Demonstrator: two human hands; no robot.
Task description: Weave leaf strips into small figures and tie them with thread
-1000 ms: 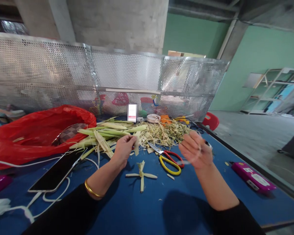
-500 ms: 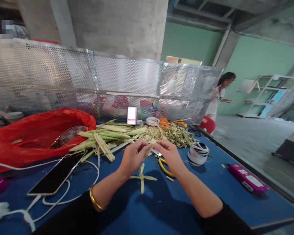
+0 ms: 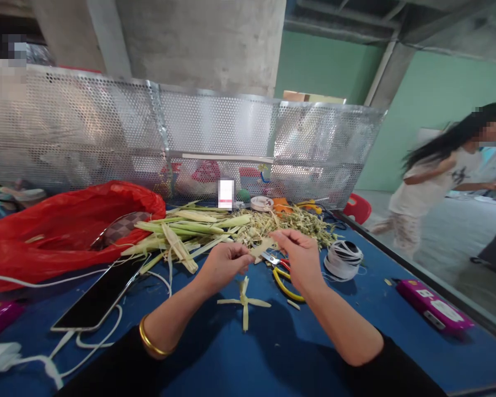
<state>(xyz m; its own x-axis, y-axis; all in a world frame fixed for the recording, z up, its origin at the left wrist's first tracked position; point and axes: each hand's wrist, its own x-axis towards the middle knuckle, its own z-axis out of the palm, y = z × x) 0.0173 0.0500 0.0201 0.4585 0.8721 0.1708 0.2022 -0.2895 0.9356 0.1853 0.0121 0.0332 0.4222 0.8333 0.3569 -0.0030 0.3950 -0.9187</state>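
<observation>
Between my two hands a pale piece of corn husk [image 3: 263, 249] is stretched out above the blue table. My left hand [image 3: 225, 264] pinches its left end, and my right hand [image 3: 301, 260] pinches its upper right end. Just beyond the husk lie scissors [image 3: 284, 280] with yellow and red handles, partly behind my right hand. Below the hands a small cross-shaped husk piece [image 3: 244, 302] rests on the table. A pile of green and pale corn husks [image 3: 190, 229] spreads behind my left hand, with dried plant bits [image 3: 301, 225] to its right.
A red plastic bag [image 3: 74, 220] and a phone [image 3: 101, 298] with white cables lie at left. On the right are a spool of white string [image 3: 343, 260] and a purple box [image 3: 434, 306]. A perforated metal screen [image 3: 215, 127] stands behind; a person [image 3: 442, 176] is beyond the table's right edge.
My hands have moved apart, opening the husk out between them; my right hand has shifted slightly right. The person at right has come closer and moved rightward.
</observation>
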